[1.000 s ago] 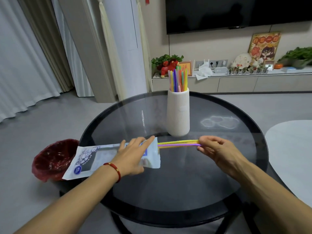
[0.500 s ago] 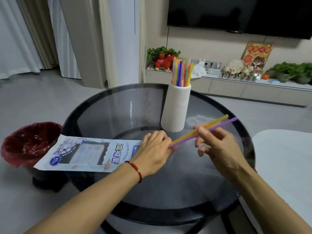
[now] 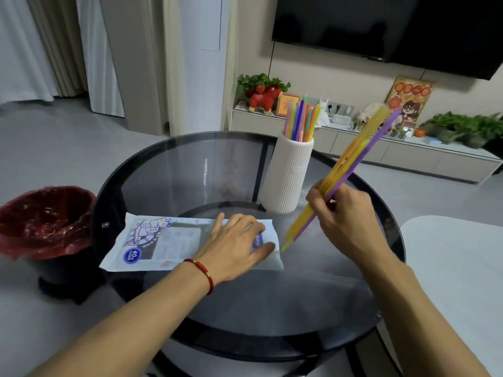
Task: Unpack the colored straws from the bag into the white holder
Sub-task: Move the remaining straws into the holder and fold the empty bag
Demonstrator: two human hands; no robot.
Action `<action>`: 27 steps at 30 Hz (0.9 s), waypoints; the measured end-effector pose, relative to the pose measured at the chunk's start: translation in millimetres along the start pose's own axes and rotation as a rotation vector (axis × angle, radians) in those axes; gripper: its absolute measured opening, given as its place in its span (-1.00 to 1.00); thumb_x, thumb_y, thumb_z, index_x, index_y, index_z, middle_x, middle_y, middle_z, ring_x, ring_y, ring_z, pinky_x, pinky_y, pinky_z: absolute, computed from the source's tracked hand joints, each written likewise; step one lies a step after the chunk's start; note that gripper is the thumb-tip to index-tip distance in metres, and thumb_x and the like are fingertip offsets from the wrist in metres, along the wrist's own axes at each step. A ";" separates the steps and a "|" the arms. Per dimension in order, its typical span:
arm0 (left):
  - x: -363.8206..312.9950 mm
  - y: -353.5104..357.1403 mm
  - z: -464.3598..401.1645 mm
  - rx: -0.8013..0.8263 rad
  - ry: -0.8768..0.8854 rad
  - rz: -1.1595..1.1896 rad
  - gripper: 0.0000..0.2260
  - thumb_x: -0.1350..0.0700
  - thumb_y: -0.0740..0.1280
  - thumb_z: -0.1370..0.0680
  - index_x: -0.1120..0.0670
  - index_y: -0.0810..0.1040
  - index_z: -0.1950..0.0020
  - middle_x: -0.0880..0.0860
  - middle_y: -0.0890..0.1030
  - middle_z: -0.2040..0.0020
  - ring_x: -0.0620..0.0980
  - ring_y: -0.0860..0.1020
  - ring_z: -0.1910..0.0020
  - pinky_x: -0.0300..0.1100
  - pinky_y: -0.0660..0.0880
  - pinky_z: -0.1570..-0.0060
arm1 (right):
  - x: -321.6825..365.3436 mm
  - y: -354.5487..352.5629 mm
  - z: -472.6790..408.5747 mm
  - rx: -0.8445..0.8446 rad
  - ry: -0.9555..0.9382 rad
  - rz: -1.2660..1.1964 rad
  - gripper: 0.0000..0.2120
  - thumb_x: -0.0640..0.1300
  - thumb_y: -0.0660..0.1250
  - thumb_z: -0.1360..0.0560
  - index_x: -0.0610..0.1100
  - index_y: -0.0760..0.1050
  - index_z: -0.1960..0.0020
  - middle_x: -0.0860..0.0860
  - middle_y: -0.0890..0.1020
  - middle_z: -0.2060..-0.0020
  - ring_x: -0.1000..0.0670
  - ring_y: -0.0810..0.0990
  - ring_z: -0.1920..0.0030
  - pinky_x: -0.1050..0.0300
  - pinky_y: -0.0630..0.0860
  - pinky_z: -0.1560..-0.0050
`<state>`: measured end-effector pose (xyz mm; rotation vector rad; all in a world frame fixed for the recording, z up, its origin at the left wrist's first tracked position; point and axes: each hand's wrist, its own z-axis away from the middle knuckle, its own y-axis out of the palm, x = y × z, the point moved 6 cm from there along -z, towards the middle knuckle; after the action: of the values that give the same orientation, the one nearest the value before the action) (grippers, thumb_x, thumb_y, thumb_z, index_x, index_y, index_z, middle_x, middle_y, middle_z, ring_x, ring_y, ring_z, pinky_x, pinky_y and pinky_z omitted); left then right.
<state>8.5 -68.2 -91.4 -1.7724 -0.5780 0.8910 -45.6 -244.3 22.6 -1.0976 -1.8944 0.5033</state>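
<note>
Head view. A round dark glass table [image 3: 239, 308] carries the task items. The straw bag [image 3: 168, 244], a flat white printed packet, lies on the left half of the table, its left end near the left edge and its open right end toward the centre. The left hand [image 3: 236, 248] rests palm down on the right end of the bag, fingers spread flat and pressing, not curled around anything. A red cord bracelet [image 3: 202, 272] circles the left wrist.

The right hand [image 3: 344, 213] is raised above the right half of the table, fingers closed on a small bundle of straws [image 3: 351, 164], yellow, orange and purple. The bundle is tilted: its lower tips point down toward the open end of the bag, just beside it, and its upper ends rise up and to the right. The exact straw count cannot be determined.

The white ribbed holder [image 3: 288, 175] stands upright near the far middle of the table, between the two hands and further back. It contains colored straws [image 3: 300, 121], standing upright and projecting above its rim.

A bin with a red liner [image 3: 43, 221] stands on the floor beside the left edge of the table.
</note>
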 end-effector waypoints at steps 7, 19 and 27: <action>10.5 9.6 11.2 0.150 -0.010 -0.094 -0.41 -0.29 0.12 -0.56 -0.12 0.14 -0.54 -0.10 0.20 -0.54 -0.05 0.12 -0.53 0.36 -0.09 -0.48 | -27.6 11.8 1.7 0.090 -0.004 0.116 -0.80 -0.22 0.34 -0.63 -0.27 0.57 0.15 -0.14 0.65 0.34 -0.14 0.64 0.35 -0.22 0.64 0.22; 13.2 14.5 13.7 0.183 -0.022 -0.108 -0.41 -0.30 0.08 -0.58 -0.12 0.11 -0.56 -0.08 0.16 -0.57 -0.02 0.09 -0.54 0.34 -0.14 -0.49 | -54.0 43.7 20.3 0.203 0.062 0.077 -0.85 -0.15 0.27 -0.66 -0.19 0.50 0.05 0.00 0.62 0.37 0.01 0.66 0.43 -0.03 0.68 0.27; 9.9 13.1 13.5 0.174 -0.027 -0.107 -0.42 -0.28 0.05 -0.59 -0.11 0.09 -0.56 -0.04 0.17 -0.54 0.00 0.07 -0.54 0.32 -0.14 -0.49 | -41.8 -10.2 -24.4 -0.195 0.189 -0.309 -0.75 -0.06 0.19 -0.66 -0.09 0.53 0.14 0.02 0.58 0.39 0.14 0.57 0.47 0.33 0.50 0.46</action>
<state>3.6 -57.9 -109.4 -1.5613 -0.5893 0.8652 -20.3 -286.8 22.8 -0.9146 -1.9261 0.0401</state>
